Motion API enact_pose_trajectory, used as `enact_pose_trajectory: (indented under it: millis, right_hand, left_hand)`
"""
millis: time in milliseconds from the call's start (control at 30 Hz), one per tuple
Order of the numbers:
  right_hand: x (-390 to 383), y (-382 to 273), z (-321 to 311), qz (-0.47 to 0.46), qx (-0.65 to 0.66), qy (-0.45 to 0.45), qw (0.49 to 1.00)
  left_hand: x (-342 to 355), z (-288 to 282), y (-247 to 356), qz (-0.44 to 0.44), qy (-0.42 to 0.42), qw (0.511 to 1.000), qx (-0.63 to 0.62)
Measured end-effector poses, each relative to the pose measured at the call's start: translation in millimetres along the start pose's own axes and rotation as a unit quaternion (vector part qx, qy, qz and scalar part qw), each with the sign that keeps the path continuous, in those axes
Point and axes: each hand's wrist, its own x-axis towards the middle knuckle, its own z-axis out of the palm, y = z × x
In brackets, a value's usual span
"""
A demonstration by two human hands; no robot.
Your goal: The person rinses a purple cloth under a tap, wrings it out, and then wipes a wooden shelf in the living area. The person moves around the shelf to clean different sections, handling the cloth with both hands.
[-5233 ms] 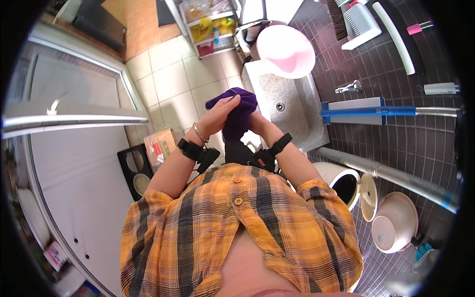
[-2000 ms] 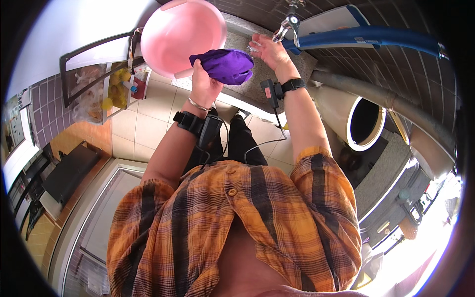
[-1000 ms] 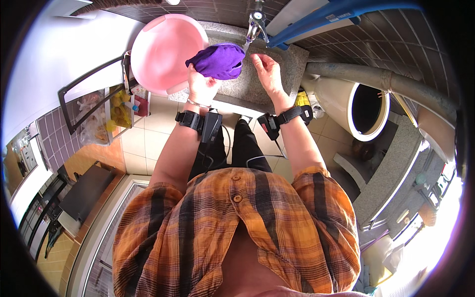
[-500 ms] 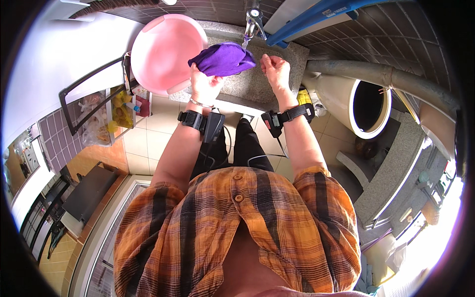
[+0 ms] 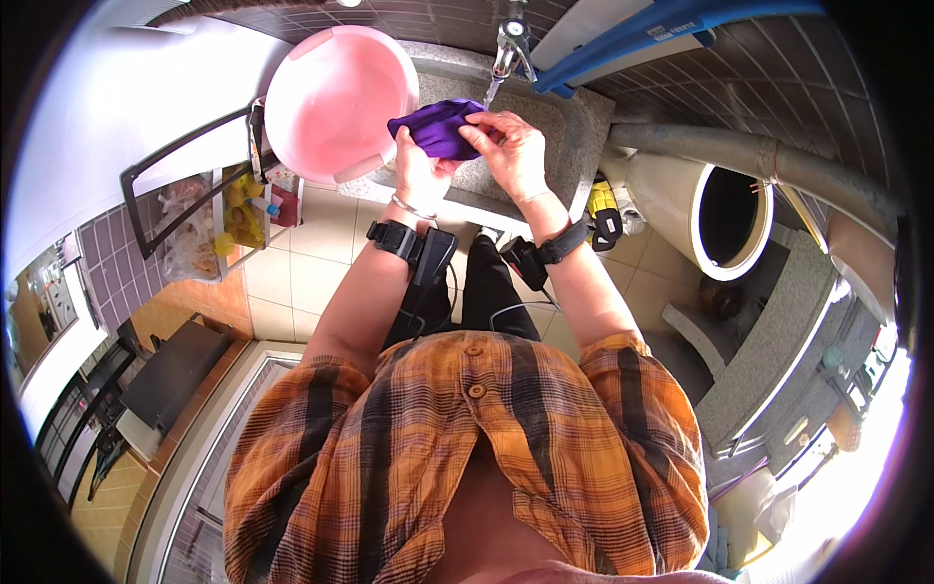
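Note:
A bunched purple cloth (image 5: pixel 435 127) is held up over the speckled stone sink (image 5: pixel 564 146). My left hand (image 5: pixel 418 171) grips it from below at its left end. My right hand (image 5: pixel 511 156) is at its right side, thumb and fingers closed on the fabric. Just above and behind the cloth, clear water runs from a chrome tap (image 5: pixel 510 51); whether it lands on the cloth or behind it is unclear. A pink plastic basin (image 5: pixel 331 97) stands beside the sink on the left, close to my left hand.
A blue tubular handle (image 5: pixel 642 39) and a grey pipe (image 5: pixel 739 146) run along the dark tiled wall. A cream container (image 5: pixel 652 185) and a yellow-black item (image 5: pixel 603 209) are low at right. A rack of bags (image 5: pixel 243 214) and a black frame are at left.
My right hand has moved left from beside the cloth and closed on it. The cloth and my left hand have shifted slightly right and down since a second ago.

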Motion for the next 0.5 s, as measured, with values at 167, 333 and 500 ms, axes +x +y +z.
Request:
enact_pose_trajectory:
  millis: [167, 333, 500]
  right_hand:
    - [10.0, 13.1, 12.5, 0.034, -0.066, 0.037, 0.997]
    - [27.3, 41.1, 6.6, 0.284, 0.257, 0.051, 0.922]
    - [61.2, 56.9, -0.2, 0.381, 0.337, -0.041, 0.86]
  left_hand:
    - [-7.9, 19.7, -0.2, -0.006, 0.023, 1.0, 0.017]
    - [-8.2, 14.0, -5.1, -0.001, 0.075, 0.996, 0.049]
    - [-13.9, 8.0, -9.4, -0.037, 0.131, 0.986, 0.095]
